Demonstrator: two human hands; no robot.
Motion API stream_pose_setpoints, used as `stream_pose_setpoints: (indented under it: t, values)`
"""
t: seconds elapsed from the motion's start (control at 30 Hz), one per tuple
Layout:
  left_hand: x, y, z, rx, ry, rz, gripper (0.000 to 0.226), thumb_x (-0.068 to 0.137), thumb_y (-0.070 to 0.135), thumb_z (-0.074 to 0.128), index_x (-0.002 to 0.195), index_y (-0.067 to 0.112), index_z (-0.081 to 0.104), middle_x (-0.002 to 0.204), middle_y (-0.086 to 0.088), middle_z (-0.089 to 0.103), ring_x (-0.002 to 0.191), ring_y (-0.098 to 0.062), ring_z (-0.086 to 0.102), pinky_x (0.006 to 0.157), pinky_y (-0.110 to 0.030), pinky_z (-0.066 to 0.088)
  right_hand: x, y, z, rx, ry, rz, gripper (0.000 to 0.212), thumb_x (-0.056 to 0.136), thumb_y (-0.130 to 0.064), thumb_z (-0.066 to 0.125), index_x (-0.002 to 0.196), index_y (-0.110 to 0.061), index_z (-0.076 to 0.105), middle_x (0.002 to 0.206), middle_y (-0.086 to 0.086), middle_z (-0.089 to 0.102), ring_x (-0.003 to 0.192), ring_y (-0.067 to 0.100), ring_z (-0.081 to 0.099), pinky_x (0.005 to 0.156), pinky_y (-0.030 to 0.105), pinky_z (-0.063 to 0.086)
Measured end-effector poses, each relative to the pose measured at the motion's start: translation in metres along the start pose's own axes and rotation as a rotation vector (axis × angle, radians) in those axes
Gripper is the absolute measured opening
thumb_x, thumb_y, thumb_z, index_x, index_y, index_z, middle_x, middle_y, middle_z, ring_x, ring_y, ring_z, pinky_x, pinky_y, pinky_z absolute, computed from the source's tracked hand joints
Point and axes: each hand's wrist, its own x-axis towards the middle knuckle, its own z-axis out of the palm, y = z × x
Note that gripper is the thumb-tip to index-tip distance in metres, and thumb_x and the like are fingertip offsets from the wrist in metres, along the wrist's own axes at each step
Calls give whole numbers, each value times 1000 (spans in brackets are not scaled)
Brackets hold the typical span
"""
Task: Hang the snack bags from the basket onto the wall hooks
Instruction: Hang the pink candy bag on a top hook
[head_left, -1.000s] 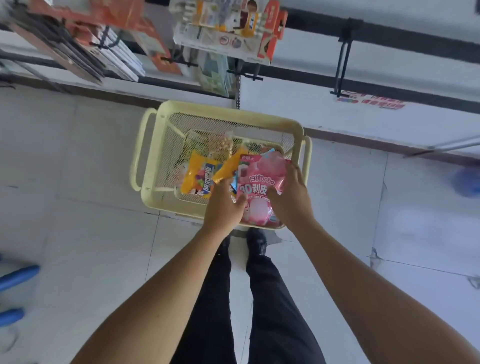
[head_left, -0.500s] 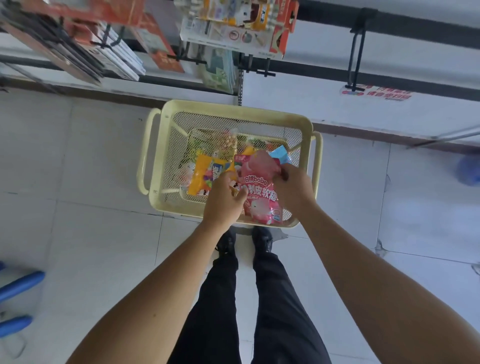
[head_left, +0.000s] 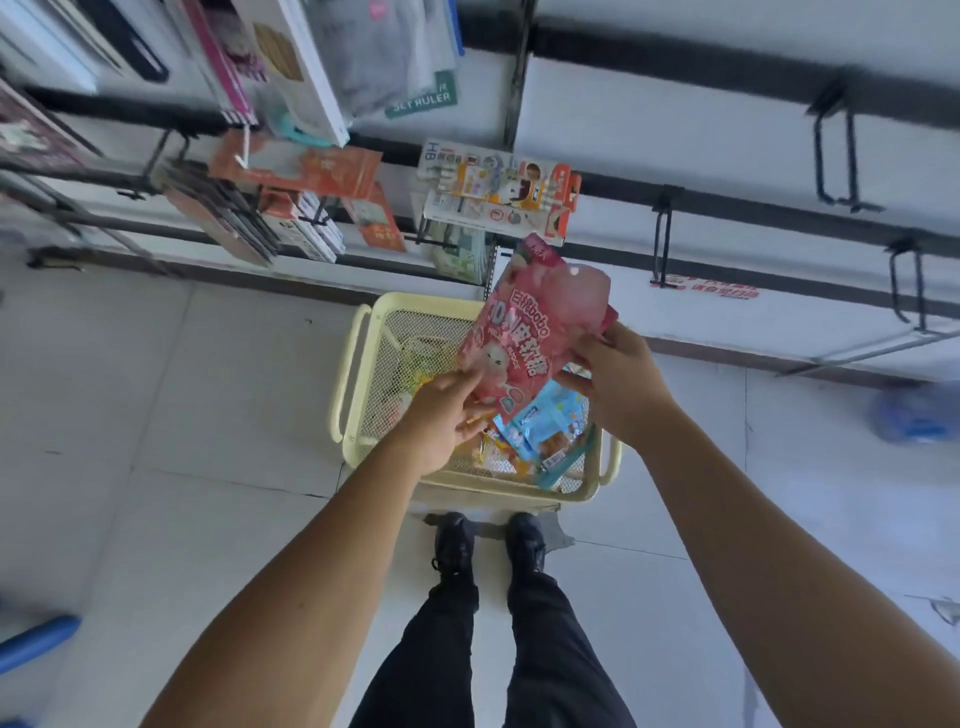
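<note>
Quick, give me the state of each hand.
Left hand: fingers touch the pink snack bag; grip unclear.
Right hand: holding the pink snack bag.

This is a small shop aisle: black metal double-prong display hooks (head_left: 663, 236) on dark wall rails (head_left: 727, 78) carry carded stationery packs (head_left: 498, 192), and a pale yellow wire-mesh shopping basket (head_left: 358, 384) sits on the white tiled floor (head_left: 156, 389).

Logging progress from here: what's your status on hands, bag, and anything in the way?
Both hands, left and right, hold pink bag, lifted above basket. Not yet hung. Empty hook to the right, path open.
</note>
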Motion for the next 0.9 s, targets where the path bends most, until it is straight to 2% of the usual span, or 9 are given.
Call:
stream_pose_setpoints:
  t: [0.07, 0.13, 0.33, 0.4, 0.47, 0.57, 0.67, 0.77, 0.9]
  values:
    - [-13, 12, -2, -74, -28, 47, 22, 95, 30, 63, 107, 12, 67, 93, -2, 71, 93, -19, 63, 80, -33, 46, -11, -15, 2, 41, -30, -29, 16, 102, -4, 48, 104, -12, 62, 83, 1, 71, 75, 14, 69, 70, 29, 58]
    - [-26, 21, -4, -113, -48, 87, 19, 88, 27, 69, 103, 14, 66, 91, -1, 69, 95, -22, 59, 78, -31, 47, -21, -30, 3, 39, -44, -62, 18, 103, -6, 48, 106, -16, 62, 88, 0, 74, 81, 16, 72, 74, 31, 59]
    - [-69, 51, 5, -170, -176, 197, 53, 75, 47, 72, 120, 25, 58, 116, -4, 71, 113, -24, 61, 86, -37, 45, -51, -82, -1, -9, -89, -167, 18, 101, -5, 48, 107, -14, 63, 88, -2, 74, 84, 15, 70, 76, 33, 58]
    - [-81, 63, 8, -152, -211, 289, 69, 59, 63, 82, 114, 26, 63, 113, -2, 73, 117, -23, 62, 92, -39, 42, -62, -103, -7, -44, -115, -213, 19, 102, -6, 48, 107, -14, 64, 91, -1, 74, 87, 16, 70, 77, 33, 58]
    - [-96, 79, 12, -131, -256, 385, 74, 50, 64, 87, 105, 20, 67, 101, -2, 74, 103, -18, 68, 91, -39, 41, -75, -126, -15, -101, -132, -270, 19, 102, -8, 49, 111, -12, 65, 94, 2, 74, 88, 18, 70, 75, 31, 59]
    - [-126, 110, 38, 66, -244, 483, 65, 74, 50, 79, 115, 3, 62, 110, -10, 72, 100, -20, 68, 88, -39, 45, -96, -159, -33, -219, -169, -370, 20, 102, -12, 50, 116, -5, 64, 93, 6, 73, 81, 17, 70, 70, 29, 59]
    - [-156, 137, 84, 206, -189, 638, 22, 82, 26, 74, 93, 14, 60, 91, 1, 75, 83, -10, 69, 77, -28, 52, -120, -189, -57, -308, -167, -458, 24, 102, -22, 51, 112, -5, 65, 92, 9, 74, 80, 20, 70, 72, 33, 59]
    - [-190, 154, 141, 172, -142, 796, 26, 88, 11, 72, 95, 18, 48, 80, 8, 74, 79, -4, 70, 75, -27, 54, -150, -217, -90, -347, -171, -554, 23, 104, -26, 49, 110, -11, 66, 96, 7, 75, 86, 20, 72, 73, 32, 59]
    - [-242, 165, 216, 117, -212, 838, 53, 71, 31, 82, 117, 29, 58, 103, -5, 77, 95, -24, 74, 76, -41, 58, -201, -252, -150, -354, -152, -649, 25, 104, -26, 48, 116, -9, 63, 95, 0, 76, 89, 16, 73, 73, 28, 60]
